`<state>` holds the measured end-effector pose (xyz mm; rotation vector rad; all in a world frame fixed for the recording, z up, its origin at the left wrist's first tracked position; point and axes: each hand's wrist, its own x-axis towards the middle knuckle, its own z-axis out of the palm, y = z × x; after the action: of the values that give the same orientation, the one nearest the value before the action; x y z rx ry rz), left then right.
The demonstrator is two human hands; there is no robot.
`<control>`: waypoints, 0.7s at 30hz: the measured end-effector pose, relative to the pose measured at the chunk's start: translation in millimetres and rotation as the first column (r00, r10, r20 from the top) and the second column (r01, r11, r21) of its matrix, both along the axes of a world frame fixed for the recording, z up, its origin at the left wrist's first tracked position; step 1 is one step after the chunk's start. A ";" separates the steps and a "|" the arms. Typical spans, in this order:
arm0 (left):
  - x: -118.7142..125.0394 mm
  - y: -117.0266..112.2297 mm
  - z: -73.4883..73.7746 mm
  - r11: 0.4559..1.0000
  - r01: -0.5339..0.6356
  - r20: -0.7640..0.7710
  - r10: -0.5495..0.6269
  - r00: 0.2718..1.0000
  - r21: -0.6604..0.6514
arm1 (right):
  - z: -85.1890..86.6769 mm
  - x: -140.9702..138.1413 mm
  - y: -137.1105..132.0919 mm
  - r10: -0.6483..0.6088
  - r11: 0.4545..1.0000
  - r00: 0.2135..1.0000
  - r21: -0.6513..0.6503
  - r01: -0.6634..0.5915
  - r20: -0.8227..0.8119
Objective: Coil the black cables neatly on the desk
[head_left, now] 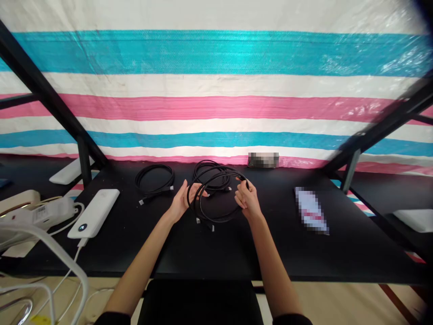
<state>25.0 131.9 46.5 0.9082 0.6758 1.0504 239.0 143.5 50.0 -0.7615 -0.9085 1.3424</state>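
Observation:
A looped black cable (219, 220) is held up between my two hands over the black desk. My right hand (248, 198) is closed on the right side of the loops, fingers curled in. On the left side, the strands cross my left hand (182, 201), which holds them loosely with the thumb raised and the fingers reaching through the coil. Two plugs (213, 228) hang at the coil's lower left. Just behind it lies another coiled black cable (206, 163), partly hidden. Left of my hands rests a separate coiled cable (154, 166), its two plug ends pointing toward me.
A white power bank (96, 212) with a plugged-in white cord lies at the left, beside a white power strip (50, 214). To the right is a blurred packet (311, 211). A blurred object (263, 160) sits against the striped sheet (216, 108). Black metal struts (50, 90) flank the desk (287, 253).

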 end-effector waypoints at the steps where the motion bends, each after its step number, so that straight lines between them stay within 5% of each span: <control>1: -1.0 0.9 0.0 1.000 0.003 0.004 -0.003 1.000 -0.004 | 0.6 0.1 0.8 -0.036 0.999 0.999 0.003 0.036 -0.034; 9: 4.0 -1.5 -7.1 0.985 0.151 0.015 -0.153 0.988 0.088 | -3.1 4.7 9.5 -0.198 0.980 0.943 -0.077 0.184 -0.268; 14: 15.7 -6.2 -15.9 0.965 0.220 -0.122 -0.203 0.971 0.141 | -9.1 13.8 15.4 -0.264 0.964 0.938 -0.073 0.254 -0.224; 21: 34.7 -10.2 -22.3 0.989 -0.074 -0.151 0.094 0.984 0.129 | -11.2 0.9 14.5 -0.124 0.991 0.992 -0.062 0.123 -0.016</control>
<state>59.7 121.7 24.2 1.0856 0.7921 1.1134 240.0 158.0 38.7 -0.8360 -0.7951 1.2710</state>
